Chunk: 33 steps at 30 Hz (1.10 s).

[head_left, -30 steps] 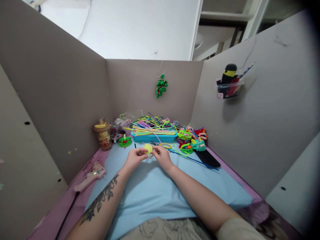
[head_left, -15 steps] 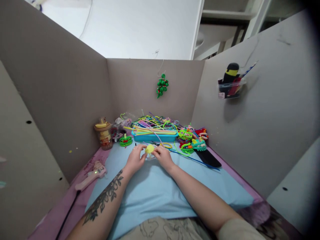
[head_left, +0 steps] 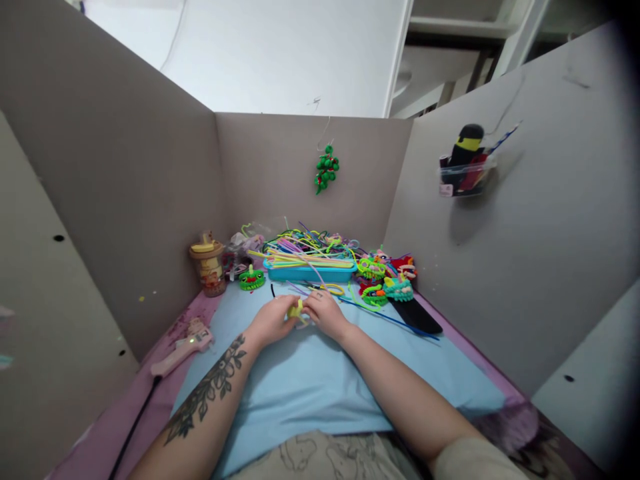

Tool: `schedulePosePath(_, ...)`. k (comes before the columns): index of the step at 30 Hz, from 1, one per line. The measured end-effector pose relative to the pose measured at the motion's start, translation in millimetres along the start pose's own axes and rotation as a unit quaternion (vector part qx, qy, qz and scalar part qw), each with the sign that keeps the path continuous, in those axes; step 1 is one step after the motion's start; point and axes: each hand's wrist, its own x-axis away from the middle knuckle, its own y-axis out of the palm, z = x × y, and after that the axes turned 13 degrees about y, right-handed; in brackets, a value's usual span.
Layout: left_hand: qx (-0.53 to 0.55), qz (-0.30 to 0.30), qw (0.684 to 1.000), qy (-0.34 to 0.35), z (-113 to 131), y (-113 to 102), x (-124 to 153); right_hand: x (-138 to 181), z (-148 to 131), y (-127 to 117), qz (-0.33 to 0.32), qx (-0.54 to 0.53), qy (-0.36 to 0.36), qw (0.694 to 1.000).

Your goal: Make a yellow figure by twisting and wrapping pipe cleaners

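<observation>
Between my hands, above the light blue cloth (head_left: 310, 387), is a small yellow piece (head_left: 295, 311) whose exact kind I cannot make out. My left hand (head_left: 273, 320) is closed around its left side, fingers curled over it. From the right, my right hand (head_left: 324, 313) pinches at its edge with thumb and fingertips. A pale, translucent bit shows just under the yellow piece, partly hidden by the fingers. Just beyond my hands lie scissors with yellow handles (head_left: 334, 289) and a long blue pipe cleaner (head_left: 390, 320).
A blue tray (head_left: 310, 274) heaped with pipe cleaners stands at the back. Left are a green fuzzy figure (head_left: 251, 279), a lidded cup (head_left: 209, 270) and a pink glue gun (head_left: 185, 350) with a black cord. Several fuzzy figures (head_left: 397, 289) sit right, beside a black strip (head_left: 415, 315). Grey panels surround the table.
The yellow piece has been turned and is now more covered by my left fingers. My right fingers have shifted and curled closer over it. The camera view has moved slightly.
</observation>
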Motion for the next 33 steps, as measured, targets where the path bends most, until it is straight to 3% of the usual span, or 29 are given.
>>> schedulePosePath(11, -0.002, -0.02, 0.999, 0.027, 3, 1, 0, 1, -4, 0, -0.013, 0.044, -0.031, 0.998)
schedulePosePath(19, 0.003, -0.011, 1.0, 0.007, 3, 3, -1, 2, -1, 3, -0.009, 0.024, -0.024, 0.999)
schedulePosePath(27, -0.038, 0.041, 0.998, -0.029, -6, -5, -1, -3, 15, -13, 0.027, 0.002, 0.035, 0.999)
schedulePosePath(33, -0.062, 0.043, 0.996, -0.057, -14, -8, 0, -4, 34, -28, 0.051, 0.004, 0.086, 0.995)
